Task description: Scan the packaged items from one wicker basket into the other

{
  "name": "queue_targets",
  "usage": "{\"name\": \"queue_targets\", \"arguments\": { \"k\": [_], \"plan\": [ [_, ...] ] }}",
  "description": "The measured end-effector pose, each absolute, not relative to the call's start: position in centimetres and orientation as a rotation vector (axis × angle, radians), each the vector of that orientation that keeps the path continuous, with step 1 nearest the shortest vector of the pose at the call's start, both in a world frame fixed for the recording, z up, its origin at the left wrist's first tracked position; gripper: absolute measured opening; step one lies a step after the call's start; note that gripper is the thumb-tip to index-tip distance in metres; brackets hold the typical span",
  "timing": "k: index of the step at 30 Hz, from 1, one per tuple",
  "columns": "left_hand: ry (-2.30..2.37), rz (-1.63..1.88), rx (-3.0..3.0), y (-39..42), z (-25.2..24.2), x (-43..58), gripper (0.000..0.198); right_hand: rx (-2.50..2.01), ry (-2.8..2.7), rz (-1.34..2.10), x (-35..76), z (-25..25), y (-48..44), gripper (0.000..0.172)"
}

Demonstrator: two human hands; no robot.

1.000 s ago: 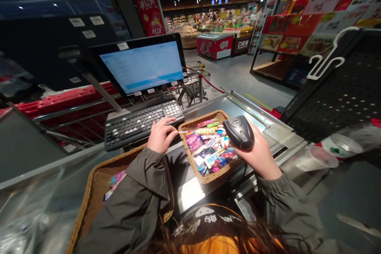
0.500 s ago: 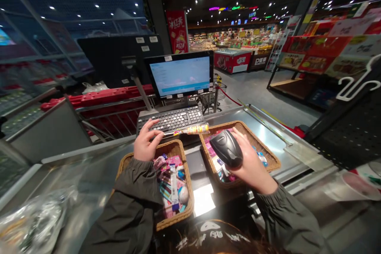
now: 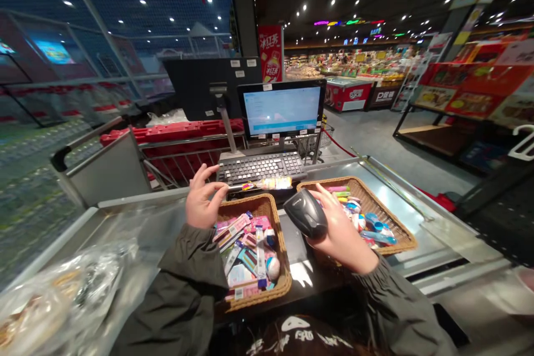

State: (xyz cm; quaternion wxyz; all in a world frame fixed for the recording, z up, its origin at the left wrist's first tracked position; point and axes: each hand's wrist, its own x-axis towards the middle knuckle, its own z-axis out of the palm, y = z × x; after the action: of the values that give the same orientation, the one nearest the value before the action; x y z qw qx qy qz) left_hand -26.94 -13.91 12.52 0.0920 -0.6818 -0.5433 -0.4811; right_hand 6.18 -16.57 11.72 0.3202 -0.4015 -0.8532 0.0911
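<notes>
My left hand (image 3: 205, 196) pinches the thin stick of a candy (image 3: 273, 183) in a yellow and white patterned wrapper. The candy lies level, pointing right, in front of the keyboard (image 3: 262, 169). Around the black barcode scanner (image 3: 306, 213) my right hand (image 3: 340, 229) is closed, the scanner's head tilted up to the left; its grip is hidden by the hand. Below my left hand stands a wicker basket (image 3: 285, 267) of small packaged goods. A second wicker basket (image 3: 406, 243), holding colourful small items, sits beyond my right hand and is partly covered by it.
A lit monitor (image 3: 281, 109) stands behind the keyboard, beside a second screen (image 3: 204, 86) seen from the back. Clear plastic bags (image 3: 79, 289) lie on the metal counter (image 3: 161, 222) at left. Red shopping carts (image 3: 179, 139) stand beyond the counter.
The view has turned left, so the surroundings sit farther right. The scanner has moved left relative to the baskets, uncovering more of the right basket. Both hands keep their hold.
</notes>
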Motion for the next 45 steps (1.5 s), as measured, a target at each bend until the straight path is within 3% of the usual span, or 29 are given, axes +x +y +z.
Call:
{"name": "queue_targets", "arguments": {
  "k": [11, 18, 22, 45],
  "plan": [
    [-1.638, -1.425, -1.988, -15.3, 13.0, -27.7, 0.024, -1.045, -2.259, 0.245, 4.7, 12.1, -17.7, 0.049],
    [-1.629, -1.433, -2.014, -15.1, 11.9, -28.5, 0.023, -1.051, -2.281, 0.242, 4.7, 12.0, -18.1, 0.052],
    [-1.680, -1.419, -1.993, -15.1, 11.1, -29.3, 0.026, -1.075, -2.281, 0.261, 4.6, 11.7, -18.2, 0.057],
    [-2.161, -1.077, -1.875, -18.2, 3.0, -35.7, 0.021, -0.903, -2.347, 0.329, 0.2, 10.0, -17.4, 0.041]
  ]
}}
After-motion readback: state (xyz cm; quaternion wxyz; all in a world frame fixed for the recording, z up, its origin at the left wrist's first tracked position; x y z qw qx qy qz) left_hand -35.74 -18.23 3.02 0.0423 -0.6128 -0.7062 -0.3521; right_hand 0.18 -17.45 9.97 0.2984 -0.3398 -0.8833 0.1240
